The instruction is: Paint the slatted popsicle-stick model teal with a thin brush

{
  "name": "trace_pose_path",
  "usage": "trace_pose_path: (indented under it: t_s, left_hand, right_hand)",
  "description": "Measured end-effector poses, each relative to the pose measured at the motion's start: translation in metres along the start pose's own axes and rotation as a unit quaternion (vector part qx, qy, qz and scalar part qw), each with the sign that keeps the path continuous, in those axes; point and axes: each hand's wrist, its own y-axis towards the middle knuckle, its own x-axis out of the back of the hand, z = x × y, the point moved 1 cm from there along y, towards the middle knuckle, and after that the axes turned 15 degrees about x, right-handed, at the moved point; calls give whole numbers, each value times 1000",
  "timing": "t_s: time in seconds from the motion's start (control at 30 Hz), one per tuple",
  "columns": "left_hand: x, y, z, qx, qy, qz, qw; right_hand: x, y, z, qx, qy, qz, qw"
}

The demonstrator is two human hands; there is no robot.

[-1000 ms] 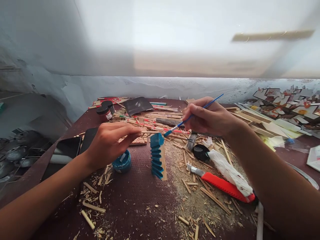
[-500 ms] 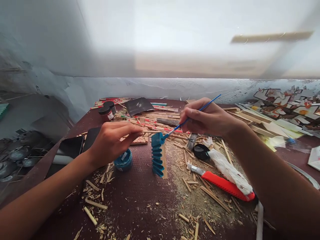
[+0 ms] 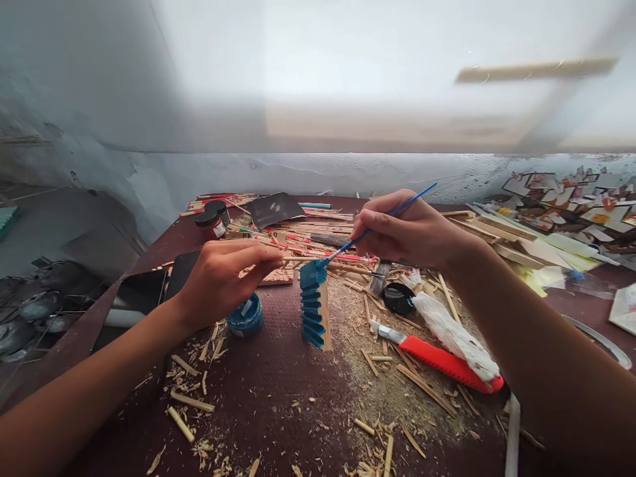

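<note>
My left hand (image 3: 231, 271) pinches a thin wooden stick (image 3: 294, 259) that runs toward the top of a carved wooden piece (image 3: 312, 308). Blue paint covers the piece's notched left face, while its right side shows bare wood. Between thumb and fingers, my right hand (image 3: 397, 228) grips a slim blue paintbrush (image 3: 415, 197). Its bristles touch the upper right edge of the piece. Below my left hand stands an uncapped jar of blue paint (image 3: 244, 317), partly covered by the fingers.
A red utility knife (image 3: 442, 358) lies at right under a crumpled white wrap (image 3: 452, 328), beside a black lid (image 3: 399, 298). Dark-capped paint jars (image 3: 211, 224), sandpaper (image 3: 275, 211) and many sticks lie at the back. Shavings litter the brown tabletop (image 3: 278, 397).
The brush tip and my right hand have shifted slightly up and left along the top of the carved piece. My left hand keeps nearly the same place.
</note>
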Motion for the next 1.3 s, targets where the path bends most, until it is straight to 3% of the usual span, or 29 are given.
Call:
trace_pose_path:
  t_s: [0.27, 0.63, 1.1, 1.3]
  left_hand:
    - [-1, 1, -1, -3, 3, 1, 1000]
    - [-2, 0, 3, -2, 1, 0, 1000]
    - [-2, -1, 3, -12, -1, -3, 1000]
    - [-4, -1, 4, -13, 2, -2, 1000]
  right_hand:
    - [2, -1, -6, -11, -7, 35, 999]
    - [1, -2, 7, -6, -9, 15, 1000]
    - [6, -3, 12, 32, -46, 132, 990]
    - [15, -5, 4, 4, -45, 127, 991]
